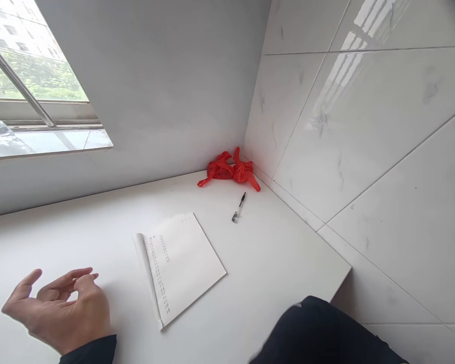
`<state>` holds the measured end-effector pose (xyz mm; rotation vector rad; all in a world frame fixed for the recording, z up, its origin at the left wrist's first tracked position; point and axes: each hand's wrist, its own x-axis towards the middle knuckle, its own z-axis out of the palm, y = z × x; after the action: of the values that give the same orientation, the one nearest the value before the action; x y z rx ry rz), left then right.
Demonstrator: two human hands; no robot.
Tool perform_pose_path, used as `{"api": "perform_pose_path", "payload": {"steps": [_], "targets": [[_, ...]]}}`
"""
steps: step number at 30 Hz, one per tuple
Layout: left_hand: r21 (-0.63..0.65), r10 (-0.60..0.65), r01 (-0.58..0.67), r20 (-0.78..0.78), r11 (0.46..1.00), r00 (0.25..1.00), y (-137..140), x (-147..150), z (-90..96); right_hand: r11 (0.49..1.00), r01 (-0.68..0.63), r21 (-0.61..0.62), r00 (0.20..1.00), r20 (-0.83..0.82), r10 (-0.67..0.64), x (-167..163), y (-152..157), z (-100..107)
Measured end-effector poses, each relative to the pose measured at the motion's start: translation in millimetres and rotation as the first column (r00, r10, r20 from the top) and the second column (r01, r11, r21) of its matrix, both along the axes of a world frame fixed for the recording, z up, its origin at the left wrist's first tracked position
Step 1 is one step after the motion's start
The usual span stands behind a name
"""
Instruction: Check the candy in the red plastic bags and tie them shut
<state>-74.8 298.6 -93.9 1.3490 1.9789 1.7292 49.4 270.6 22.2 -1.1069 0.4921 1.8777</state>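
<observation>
At the lower left my left hand [66, 308] is raised over the white tabletop, its dark sleeve at the bottom edge. Its fingers are loosely bent and apart, and nothing shows in them. To its right lies an open notebook [187, 268], its cover side rolled back at the left; rows of small handwriting run along the left part of the page. Beyond the notebook, a pen [239, 207] with a clear barrel and black parts lies on the table, apart from it. My right hand is out of view.
A knotted red plastic bag [229, 169] sits in the back corner of the white table [284, 242]. A grey wall [155, 91] stands behind, a tiled wall [364, 141] at the right, a window [34, 76] at upper left. Dark clothing [326, 333] covers the table's front edge.
</observation>
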Motion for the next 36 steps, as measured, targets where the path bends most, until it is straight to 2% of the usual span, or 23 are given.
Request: {"api": "perform_pose_path", "payload": {"steps": [1,3,5,7,8,11,13,15,18,20,23,26,28,31,33,34,36], "targets": [[0.026,0.011,-0.011,0.017,1.0,1.0,0,2,1.1,0.962,-0.172,0.212,0.976,0.173,0.136,17,0,-10],[0.051,0.018,-0.02,0.042,0.998,0.999,-2,5,3.3,0.859,-0.364,0.36,0.884,0.425,0.196,59,8,-28],[0.043,0.021,-0.024,0.062,0.999,0.998,-4,6,6.1,0.752,-0.516,0.41,0.74,0.656,0.15,103,29,-41],[0.017,0.03,-0.031,0.072,0.999,0.997,-7,8,10.0,0.674,-0.636,0.375,0.534,0.845,0.033,144,61,-45],[0.0,0.035,-0.035,0.074,0.999,0.997,-8,9,12.2,0.655,-0.678,0.334,0.409,0.912,-0.042,163,79,-45],[-0.043,0.046,-0.042,0.08,0.998,0.996,-11,12,17.5,0.695,-0.691,0.198,0.005,0.963,-0.269,208,128,-45],[-0.064,0.053,-0.047,0.095,0.997,0.994,-11,12,18.4,0.731,-0.673,0.115,-0.206,0.92,-0.334,227,152,-50],[-0.078,0.059,-0.05,0.108,0.996,0.992,-11,11,17.5,0.748,-0.662,0.042,-0.345,0.869,-0.354,238,168,-59],[-0.084,0.057,-0.047,0.115,0.995,0.992,-10,9,15.5,0.757,-0.652,-0.041,-0.466,0.809,-0.357,242,179,-71],[-0.08,0.052,-0.043,0.116,0.996,0.992,-11,8,15.2,0.752,-0.656,-0.066,-0.5,0.784,-0.367,240,179,-73],[-0.069,0.044,-0.036,0.12,0.997,0.992,-14,10,16.3,0.725,-0.688,-0.032,-0.483,0.765,-0.425,231,170,-62],[-0.037,0.019,-0.015,0.118,0.999,0.993,-18,12,21.0,0.661,-0.747,0.076,-0.388,0.757,-0.525,216,144,-42],[0.007,-0.012,0.011,0.115,1.0,0.993,-19,13,30.1,0.582,-0.797,0.159,-0.285,0.75,-0.596,203,119,-29],[0.1,-0.089,0.081,0.078,0.992,0.993,-15,19,59.0,0.431,-0.862,0.265,-0.109,0.735,-0.67,181,78,-10],[0.126,-0.219,0.217,0.004,0.968,0.976,-11,25,86.6,0.346,-0.882,0.319,-0.008,0.724,-0.689,166,53,1],[0.106,-0.317,0.321,-0.049,0.941,0.947,-10,29,101.1,0.313,-0.886,0.342,0.034,0.72,-0.693,160,43,7],[-0.008,-0.518,0.524,-0.162,0.852,0.84,-11,36,127.3,0.264,-0.886,0.38,0.101,0.715,-0.692,148,26,17]]}}
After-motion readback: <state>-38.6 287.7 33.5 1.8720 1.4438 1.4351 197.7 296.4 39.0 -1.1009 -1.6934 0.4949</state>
